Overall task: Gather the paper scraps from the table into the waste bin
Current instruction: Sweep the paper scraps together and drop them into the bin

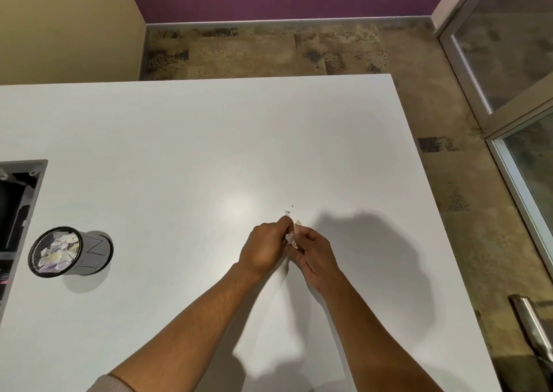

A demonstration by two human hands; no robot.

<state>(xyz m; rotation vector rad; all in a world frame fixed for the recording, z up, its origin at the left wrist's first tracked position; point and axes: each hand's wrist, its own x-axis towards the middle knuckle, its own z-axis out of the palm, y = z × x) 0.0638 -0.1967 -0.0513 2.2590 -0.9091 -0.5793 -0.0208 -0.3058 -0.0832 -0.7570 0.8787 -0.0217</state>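
Both hands are bunched together over the middle-right of the white table (179, 128), squeezing a little wad of paper scraps (291, 236) between them. The left hand (264, 246) has its fingers curled shut on the wad from one side, and the right hand (317, 257) pinches in on it from the other. My guess is they're packing the bits into one lump so it all goes in one trip instead of fluttering everywhere.

One small scrap (288, 212) sits on the table just past the fingertips, plus a tiny dark speck (292, 205) a bit beyond that. Can't tell if the speck is paper.

The waste bin (70, 251) is way off to the left, well apart from the hands, and already holds a heap of crumpled paper. It stands close to a grey open box (37, 182) set at the left edge.

Nothing lies between the hands and the bin, just bare tabletop, so the carry across looks easy. The table's right edge is nearer, so loose bits could slip off there.
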